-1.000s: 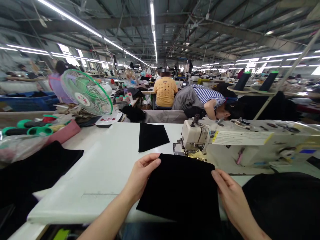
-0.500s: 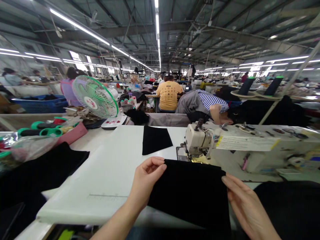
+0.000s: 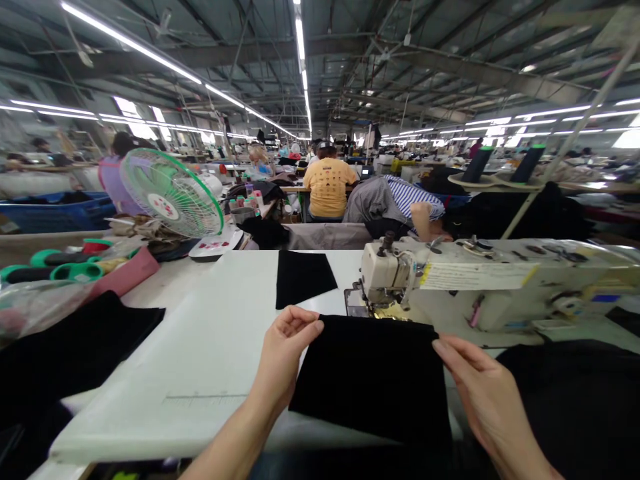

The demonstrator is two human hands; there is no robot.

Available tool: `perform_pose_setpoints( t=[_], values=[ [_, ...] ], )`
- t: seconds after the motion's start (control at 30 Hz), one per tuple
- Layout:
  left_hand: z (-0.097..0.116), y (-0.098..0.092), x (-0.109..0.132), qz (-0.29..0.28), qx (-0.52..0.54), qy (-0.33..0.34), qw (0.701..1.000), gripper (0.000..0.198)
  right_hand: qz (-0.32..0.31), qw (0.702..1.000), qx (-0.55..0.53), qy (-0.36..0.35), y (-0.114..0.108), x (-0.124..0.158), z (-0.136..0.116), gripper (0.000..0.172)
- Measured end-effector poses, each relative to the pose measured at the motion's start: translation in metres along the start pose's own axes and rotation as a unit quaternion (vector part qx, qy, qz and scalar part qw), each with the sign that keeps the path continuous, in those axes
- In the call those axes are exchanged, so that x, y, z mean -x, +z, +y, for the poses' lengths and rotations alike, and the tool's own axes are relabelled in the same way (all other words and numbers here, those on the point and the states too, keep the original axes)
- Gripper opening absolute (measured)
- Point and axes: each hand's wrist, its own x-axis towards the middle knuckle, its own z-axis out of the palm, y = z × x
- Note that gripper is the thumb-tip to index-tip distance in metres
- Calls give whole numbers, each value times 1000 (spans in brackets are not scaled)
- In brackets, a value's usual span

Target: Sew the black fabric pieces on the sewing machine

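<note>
Black fabric panel (image 3: pixel 367 377) held by its upper corners above the white surface (image 3: pixel 150 413), just in front of the sewing machine (image 3: pixel 393 273). Left hand (image 3: pixel 285 353) and right hand (image 3: pixel 487 390) pinch it with their fingers. Second black panel (image 3: pixel 303 279) lies flat beyond.

You are working on a garment factory floor: an industrial sewing machine (image 3: pixel 395 273) is standing at the edge of a white worktable (image 3: pixel 150 413), black fabric panels (image 3: pixel 305 279) are lying beside it, thread cones (image 3: pixel 527 163) are rising behind it, and rows of sewing stations (image 3: pixel 300 190) are stretching away past it under long fluorescent lights (image 3: pixel 130 43).
</note>
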Motion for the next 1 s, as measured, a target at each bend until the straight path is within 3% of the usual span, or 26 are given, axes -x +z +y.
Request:
perform_pose_setpoints(
  t=[0.13,0.33,0.53,0.6,0.7,0.77,0.87,0.93,1.0],
  values=[
    [4,-1,-5,19,-2,-21,1000,35,-52,997,23,-51,5,4,-12,28],
    [9,-1,-7,35,-1,-52,998,40,-70,996,-48,8,13,7,-21,29],
    [8,3,2,30,-23,-61,997,42,-72,996,-52,2,13,5,-24,30],
    [10,-1,4,19,-37,-39,998,39,-82,996,-24,-28,14,6,-27,28],
    [29,-7,1,2,-86,53,995,31,-132,979,83,-128,14,21,-32,16],
    [51,-6,-7,-6,-173,144,974,24,-187,948,172,-191,14,39,-34,13],
    [72,15,-29,-87,-381,254,885,13,-263,899,260,-234,12,68,-26,22],
    [61,36,-50,-191,-459,244,833,3,-309,875,284,-242,9,78,-13,22],
    [28,56,-68,-284,-456,178,825,7,-356,849,295,-257,3,80,3,19]
  ],
)
